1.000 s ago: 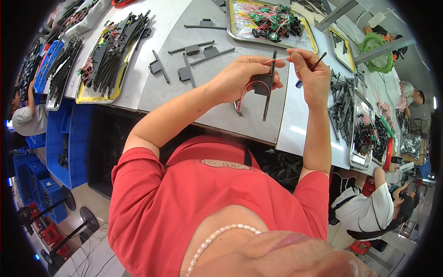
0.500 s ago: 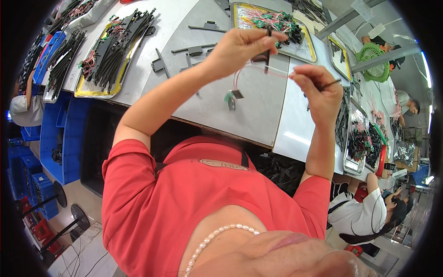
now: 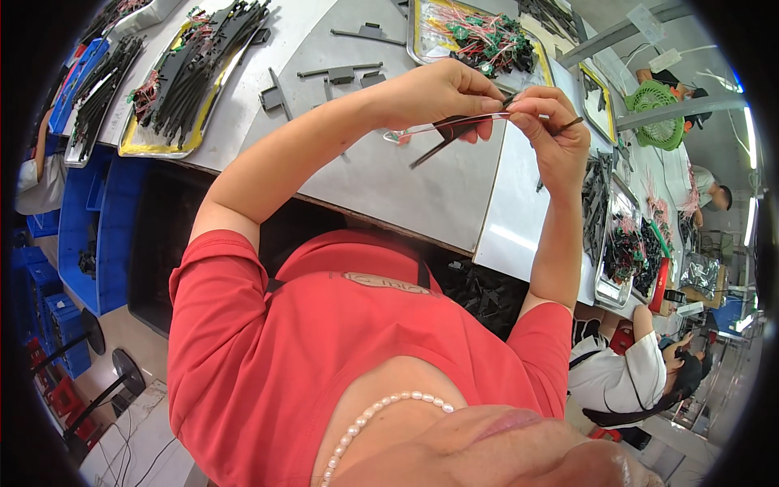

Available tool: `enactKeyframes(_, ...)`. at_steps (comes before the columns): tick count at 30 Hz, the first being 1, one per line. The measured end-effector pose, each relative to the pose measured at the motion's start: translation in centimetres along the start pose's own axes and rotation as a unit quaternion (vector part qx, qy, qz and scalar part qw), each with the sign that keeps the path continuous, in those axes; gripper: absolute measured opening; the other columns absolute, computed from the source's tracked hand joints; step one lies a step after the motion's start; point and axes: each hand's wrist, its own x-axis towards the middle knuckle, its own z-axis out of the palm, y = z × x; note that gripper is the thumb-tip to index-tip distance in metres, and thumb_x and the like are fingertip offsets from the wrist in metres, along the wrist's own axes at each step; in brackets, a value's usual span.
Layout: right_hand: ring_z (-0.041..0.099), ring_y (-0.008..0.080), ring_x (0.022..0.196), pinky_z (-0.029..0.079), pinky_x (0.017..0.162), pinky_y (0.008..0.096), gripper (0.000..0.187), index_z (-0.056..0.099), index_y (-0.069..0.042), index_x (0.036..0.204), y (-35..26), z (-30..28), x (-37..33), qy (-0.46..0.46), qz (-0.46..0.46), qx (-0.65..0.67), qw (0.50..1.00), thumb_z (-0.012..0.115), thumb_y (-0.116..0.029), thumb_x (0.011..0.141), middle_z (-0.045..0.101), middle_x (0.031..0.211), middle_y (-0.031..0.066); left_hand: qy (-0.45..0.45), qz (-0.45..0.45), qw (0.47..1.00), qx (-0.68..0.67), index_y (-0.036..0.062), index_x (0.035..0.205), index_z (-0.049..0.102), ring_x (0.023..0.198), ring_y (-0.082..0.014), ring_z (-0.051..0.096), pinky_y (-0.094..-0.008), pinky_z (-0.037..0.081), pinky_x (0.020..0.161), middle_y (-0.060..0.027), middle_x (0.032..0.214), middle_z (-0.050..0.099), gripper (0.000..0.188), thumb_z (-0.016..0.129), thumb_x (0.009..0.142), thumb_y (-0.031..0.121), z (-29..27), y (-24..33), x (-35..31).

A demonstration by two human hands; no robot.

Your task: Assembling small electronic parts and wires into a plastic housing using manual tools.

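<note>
My left hand (image 3: 454, 91) pinches a thin black plastic strip part (image 3: 438, 146), which slants down toward the table. Close beside it, my right hand (image 3: 553, 122) is closed on thin red and white wires (image 3: 497, 116). A slim dark stick (image 3: 571, 125) also pokes out past the right fingers; its kind is unclear. The wires run across between both hands, and their other end hangs at a small blurred piece (image 3: 398, 136) left of the black part. The fingertips nearly meet, so the exact joint between wire and part is hidden.
Loose black strip parts (image 3: 341, 73) lie on the grey table beyond my left arm. A tray (image 3: 414, 36) with wired green boards stands at the back. Another tray (image 3: 195, 142) of black strips is at the left. Blue bins (image 3: 77, 243) stand below; co-workers sit at the right.
My hands have come together, the right one moving left toward the other. The black part has tilted from upright to slanting, and the dangling wired piece has swung up and left.
</note>
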Motion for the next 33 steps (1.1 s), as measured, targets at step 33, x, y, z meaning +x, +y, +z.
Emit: enactKeyframes(33, 0.060, 0.0125, 0.073, 0.047, 0.061, 0.0229, 0.007, 0.066, 0.000, 0.085, 7.2, 0.2, -3.7, -0.071, 0.088, 0.012, 0.993, 0.066, 0.001, 0.078, 0.061, 0.085, 0.0055, -0.099, -0.135, 0.978, -0.123, 0.0033, 0.101, 0.066, 0.061, -0.0067, 0.053, -0.0202, 0.041, 0.054, 0.0001, 0.072, 0.060, 0.030, 0.055, 0.091, 0.029, -0.3, -7.2, 1.5)
